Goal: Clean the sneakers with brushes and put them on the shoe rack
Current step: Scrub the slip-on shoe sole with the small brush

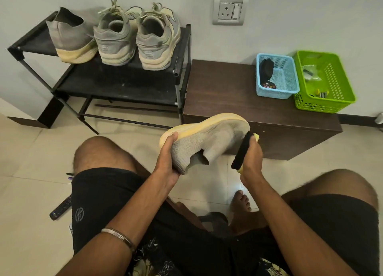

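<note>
Sideways, a grey knit sneaker (207,139) (yellowed sole) in the left hand's (167,157) grip, black-bristled brush (241,151) clasped in the right hand (251,159).

Black shorts (107,195) are worn, reaching to just above the bare knees, and a small round grey emblem (79,214) is printed on the left leg of them. A thin silver metal bangle (118,236) with faint engraved lettering is worn round the left wrist. A dark shirt (149,259) patterned with pale flowers is seen at the bottom edge; the forearms and the one visible foot (241,201) are left bare.
</note>
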